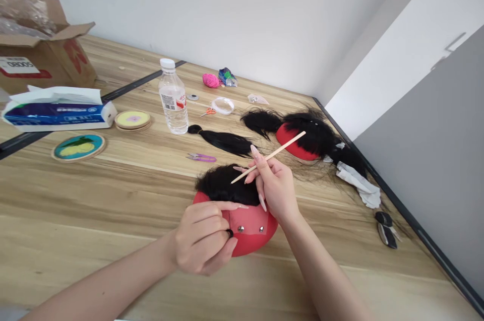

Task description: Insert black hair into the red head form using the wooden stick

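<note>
Hair (217,185) on the red form (253,247) is best swept toward the top of the frame, clear of the patch (249,217), so single strands separate easily; the stick (282,149) probably calls for a light grip and steady tip. The right hand (278,187) grasps the stick, its tip pointing left across the hair. The left hand (200,235) lies against the form, fingers curled; whether it pinches anything, I cannot tell. The form sits at lower centre, between the hands, its pins (241,229) just right of the left hand.
</note>
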Demonstrator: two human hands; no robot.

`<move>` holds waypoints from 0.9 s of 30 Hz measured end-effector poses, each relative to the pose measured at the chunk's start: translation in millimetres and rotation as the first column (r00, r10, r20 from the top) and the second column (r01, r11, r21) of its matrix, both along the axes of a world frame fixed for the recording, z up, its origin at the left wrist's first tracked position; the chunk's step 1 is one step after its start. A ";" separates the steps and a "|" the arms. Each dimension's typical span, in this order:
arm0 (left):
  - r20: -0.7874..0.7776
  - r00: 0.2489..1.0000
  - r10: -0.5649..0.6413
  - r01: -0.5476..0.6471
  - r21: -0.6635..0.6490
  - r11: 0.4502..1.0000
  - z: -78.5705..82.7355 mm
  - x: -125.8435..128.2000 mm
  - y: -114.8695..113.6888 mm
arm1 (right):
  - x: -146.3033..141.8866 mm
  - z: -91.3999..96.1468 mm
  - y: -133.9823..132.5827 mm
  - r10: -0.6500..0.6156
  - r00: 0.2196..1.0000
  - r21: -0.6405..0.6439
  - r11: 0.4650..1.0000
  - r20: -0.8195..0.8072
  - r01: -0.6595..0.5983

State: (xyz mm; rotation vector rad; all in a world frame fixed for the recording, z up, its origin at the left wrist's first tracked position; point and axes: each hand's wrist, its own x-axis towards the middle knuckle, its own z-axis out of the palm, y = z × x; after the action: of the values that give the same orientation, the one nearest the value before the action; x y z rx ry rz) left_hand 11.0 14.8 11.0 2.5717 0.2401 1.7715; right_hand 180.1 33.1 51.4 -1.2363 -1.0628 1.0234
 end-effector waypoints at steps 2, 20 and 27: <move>0.003 1.000 0.000 0.000 -0.003 1.000 0.2 0.1 0.2 | 0.7 -0.6 0.4 -0.006 1.000 0.003 1.000 0.004 0.006; -0.031 1.000 -0.004 0.004 0.004 1.000 2.4 -1.5 -1.2 | 2.7 -7.6 5.5 -0.125 0.969 0.057 0.992 0.215 0.115; -0.031 0.999 -0.014 0.014 0.011 1.000 1.5 -0.4 0.2 | 4.7 -10.3 7.0 -0.115 0.952 0.138 0.987 0.283 0.078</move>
State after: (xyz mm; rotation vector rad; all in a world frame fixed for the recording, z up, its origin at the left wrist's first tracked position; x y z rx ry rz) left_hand 10.6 15.0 12.6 2.6035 0.2124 1.7349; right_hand 184.9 40.1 41.1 -1.3477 -1.2587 0.7016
